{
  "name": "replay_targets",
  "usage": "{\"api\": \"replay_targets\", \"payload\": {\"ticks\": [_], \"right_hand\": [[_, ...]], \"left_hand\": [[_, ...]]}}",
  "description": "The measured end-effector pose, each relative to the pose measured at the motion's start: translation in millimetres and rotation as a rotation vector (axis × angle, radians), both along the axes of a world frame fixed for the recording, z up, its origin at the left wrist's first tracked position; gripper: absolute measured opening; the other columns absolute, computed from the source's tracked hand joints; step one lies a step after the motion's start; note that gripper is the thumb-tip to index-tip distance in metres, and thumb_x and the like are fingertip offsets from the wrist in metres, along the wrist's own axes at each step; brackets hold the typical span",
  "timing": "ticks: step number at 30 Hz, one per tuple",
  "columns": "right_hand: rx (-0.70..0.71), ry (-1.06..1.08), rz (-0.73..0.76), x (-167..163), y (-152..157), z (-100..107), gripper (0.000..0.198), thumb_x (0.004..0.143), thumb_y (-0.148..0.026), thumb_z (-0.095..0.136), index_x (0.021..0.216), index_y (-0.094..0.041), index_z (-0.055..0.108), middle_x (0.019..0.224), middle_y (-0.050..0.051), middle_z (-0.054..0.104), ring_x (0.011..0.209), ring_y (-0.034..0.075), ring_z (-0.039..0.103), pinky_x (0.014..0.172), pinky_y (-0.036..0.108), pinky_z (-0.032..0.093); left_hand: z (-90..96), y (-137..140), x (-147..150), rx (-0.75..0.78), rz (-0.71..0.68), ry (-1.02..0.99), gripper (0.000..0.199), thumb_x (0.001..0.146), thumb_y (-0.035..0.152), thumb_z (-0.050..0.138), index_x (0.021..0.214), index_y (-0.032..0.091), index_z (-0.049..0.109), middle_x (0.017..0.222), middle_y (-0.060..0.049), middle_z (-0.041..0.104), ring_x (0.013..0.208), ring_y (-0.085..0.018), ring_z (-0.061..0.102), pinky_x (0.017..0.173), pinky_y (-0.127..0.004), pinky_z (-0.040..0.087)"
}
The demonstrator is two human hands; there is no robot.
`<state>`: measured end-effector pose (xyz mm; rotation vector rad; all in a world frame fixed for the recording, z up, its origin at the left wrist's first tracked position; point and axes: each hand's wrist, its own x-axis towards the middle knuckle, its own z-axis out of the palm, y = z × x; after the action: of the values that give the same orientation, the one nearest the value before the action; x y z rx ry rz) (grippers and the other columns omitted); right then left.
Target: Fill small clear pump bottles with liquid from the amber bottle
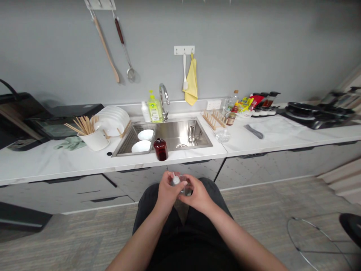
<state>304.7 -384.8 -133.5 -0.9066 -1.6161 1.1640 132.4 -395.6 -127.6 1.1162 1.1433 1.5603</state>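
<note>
Above my lap, in front of the counter, I hold a small clear bottle [184,191] with a white pump-like top [176,180]. My left hand [166,192] has its fingers wrapped by the white top. From the other side my right hand [199,195] grips the clear body, thumb and fingers curved around it. Part of the bottle is hidden by my fingers. Beyond my hands, a dark red-brown bottle [161,151] stands upright on the counter's front edge, its neck showing no pump.
The steel sink [207,140] holds two white bowls [141,146] in a rack. Behind it stand a green soap bottle [155,109] and the faucet [163,98]. Chopsticks in a white holder [94,141] are at left. A clear container [223,136] sits right of the sink.
</note>
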Motion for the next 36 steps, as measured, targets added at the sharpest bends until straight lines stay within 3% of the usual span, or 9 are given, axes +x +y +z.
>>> {"api": "replay_targets", "payload": {"ticks": [5,7,11,15,18,21,26,32,36], "right_hand": [[0.031,0.031,-0.019,10,3,10,0.069,0.075,-0.032,0.100,0.139,-0.028,0.073,0.141,0.011,0.081,0.123,0.033,0.083,0.099,0.047,0.075],[0.041,0.027,-0.048,11,6,8,0.071,0.074,-0.033,0.102,0.139,-0.027,0.074,0.140,0.011,0.081,0.122,0.033,0.083,0.099,0.048,0.075],[0.058,-0.008,-0.068,5,8,-3,0.075,0.071,-0.031,0.102,0.141,-0.027,0.074,0.140,0.013,0.081,0.124,0.034,0.082,0.103,0.050,0.074],[-0.011,0.028,-0.048,3,7,-12,0.072,0.074,-0.033,0.101,0.140,-0.027,0.074,0.138,0.012,0.083,0.126,0.035,0.083,0.099,0.048,0.074],[-0.071,0.069,0.016,5,8,-20,0.073,0.072,-0.036,0.104,0.138,-0.026,0.074,0.141,0.012,0.084,0.125,0.034,0.084,0.100,0.046,0.074],[-0.084,0.107,0.048,4,10,-28,0.076,0.071,-0.038,0.106,0.138,-0.026,0.074,0.140,0.012,0.084,0.124,0.034,0.084,0.100,0.046,0.073],[-0.019,0.105,0.003,-2,12,-34,0.074,0.071,-0.036,0.106,0.137,-0.026,0.075,0.136,0.011,0.083,0.120,0.032,0.084,0.101,0.046,0.073],[-0.055,0.107,0.009,9,14,-24,0.069,0.075,-0.033,0.103,0.137,-0.026,0.075,0.134,0.010,0.085,0.119,0.031,0.084,0.098,0.043,0.073],[-0.049,0.083,0.040,14,11,-20,0.067,0.075,-0.037,0.105,0.135,-0.026,0.076,0.134,0.011,0.085,0.120,0.032,0.084,0.096,0.043,0.072]], "left_hand": [[16.3,0,-3,0.069,-0.192,-0.141,0.072,0.089,0.042,0.096,0.150,0.029,0.061,0.130,-0.011,0.084,0.148,-0.036,0.070,0.126,-0.055,0.052],[16.2,5,-6,0.096,-0.148,-0.065,0.069,0.087,0.039,0.099,0.146,0.026,0.065,0.118,-0.009,0.085,0.145,-0.035,0.072,0.127,-0.052,0.050],[3.4,15,-5,0.159,-0.004,-0.010,0.072,0.072,0.034,0.108,0.132,0.027,0.069,0.102,0.000,0.076,0.108,-0.026,0.077,0.101,-0.038,0.059],[-12.7,6,-3,0.169,-0.200,-0.177,0.090,0.077,0.047,0.103,0.157,0.028,0.066,0.147,-0.014,0.076,0.132,-0.034,0.075,0.109,-0.045,0.061],[-20.9,-6,-2,0.090,-0.183,-0.219,0.074,0.089,0.050,0.096,0.154,0.027,0.071,0.157,-0.017,0.074,0.136,-0.037,0.075,0.114,-0.051,0.062],[-24.1,-10,0,0.077,-0.052,-0.129,0.058,0.091,0.046,0.095,0.142,0.025,0.076,0.148,-0.016,0.078,0.127,-0.032,0.079,0.113,-0.048,0.062],[-21.7,3,8,0.161,0.143,-0.041,0.055,0.077,0.034,0.105,0.120,0.024,0.072,0.111,-0.005,0.076,0.115,-0.026,0.077,0.110,-0.042,0.061],[-26.7,3,9,0.159,-0.104,-0.097,0.054,0.096,0.049,0.090,0.142,0.026,0.074,0.150,-0.014,0.075,0.135,-0.033,0.074,0.118,-0.049,0.059],[-30.2,-5,7,0.095,-0.081,-0.165,0.053,0.094,0.046,0.095,0.138,0.026,0.073,0.144,-0.014,0.078,0.130,-0.031,0.077,0.117,-0.049,0.059]]}}
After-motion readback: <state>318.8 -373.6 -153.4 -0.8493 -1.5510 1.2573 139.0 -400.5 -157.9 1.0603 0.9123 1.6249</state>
